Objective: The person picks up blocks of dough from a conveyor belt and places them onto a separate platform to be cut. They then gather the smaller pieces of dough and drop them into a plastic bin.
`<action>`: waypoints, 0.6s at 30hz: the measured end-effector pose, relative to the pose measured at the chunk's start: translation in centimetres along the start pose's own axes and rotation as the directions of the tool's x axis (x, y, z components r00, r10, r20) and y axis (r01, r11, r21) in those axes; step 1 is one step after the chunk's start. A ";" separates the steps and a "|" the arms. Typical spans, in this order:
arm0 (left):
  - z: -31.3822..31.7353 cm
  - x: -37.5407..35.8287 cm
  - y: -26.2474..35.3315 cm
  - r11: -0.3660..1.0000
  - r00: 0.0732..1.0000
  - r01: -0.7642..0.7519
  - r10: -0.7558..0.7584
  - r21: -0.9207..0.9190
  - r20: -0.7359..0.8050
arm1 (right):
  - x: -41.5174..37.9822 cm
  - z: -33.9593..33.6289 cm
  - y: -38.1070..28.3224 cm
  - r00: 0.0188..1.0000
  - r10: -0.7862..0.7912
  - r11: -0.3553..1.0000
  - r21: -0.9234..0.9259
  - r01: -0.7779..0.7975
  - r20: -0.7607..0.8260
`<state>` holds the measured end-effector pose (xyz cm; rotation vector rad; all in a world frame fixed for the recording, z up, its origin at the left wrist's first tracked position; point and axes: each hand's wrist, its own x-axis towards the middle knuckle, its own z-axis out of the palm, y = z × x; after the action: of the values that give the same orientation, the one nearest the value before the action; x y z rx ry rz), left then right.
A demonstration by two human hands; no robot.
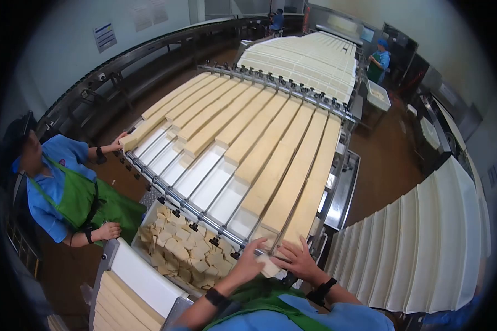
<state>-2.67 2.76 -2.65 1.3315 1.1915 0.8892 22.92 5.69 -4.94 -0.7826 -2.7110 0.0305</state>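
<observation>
Long rows of pale yellow, flat-topped blocks (284,165) run side by side in the lanes of a slatted conveyor table. At the near end of the right-hand rows, a short pale piece (268,266) lies between my two hands. My left hand (249,263) curls against it, with its thumb side on the piece. On the other side, my right hand (301,261) has its fingers spread by the front of the rightmost row, its thumb close to the same piece. Some fingertips are blurred.
A bin of loose square pale slices (185,251) stands below the table's front edge. At left, a co-worker in a green apron (72,193) touches the leftmost row. White ridged belting (408,243) fills the right. Another person (378,60) stands farther back.
</observation>
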 end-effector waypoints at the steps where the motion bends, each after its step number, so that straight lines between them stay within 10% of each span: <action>1: -1.1 -0.6 -0.3 0.994 0.997 0.069 -0.070 -0.089 -0.012 | 0.3 -0.3 0.2 1.000 -0.012 1.000 -0.009 0.012 -0.007; 8: -8.3 -5.0 -7.2 0.963 0.832 0.067 -0.199 -0.262 -0.518 | 0.9 -1.2 0.7 1.000 0.010 0.996 0.088 -0.009 -0.009; 14: -14.0 -8.9 -17.0 0.885 0.527 0.150 -0.449 -0.441 -0.722 | 1.1 -1.4 0.1 0.998 0.013 1.000 0.016 -0.014 0.061; 18: -16.1 -10.7 -21.2 0.876 0.532 0.017 -0.417 -0.482 -0.737 | 1.9 -2.0 0.1 0.989 0.049 0.999 0.014 -0.051 0.143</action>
<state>-23.79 -5.81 -20.09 0.3071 1.7002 1.5660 22.08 6.60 -2.54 -0.8747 -2.8197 0.1263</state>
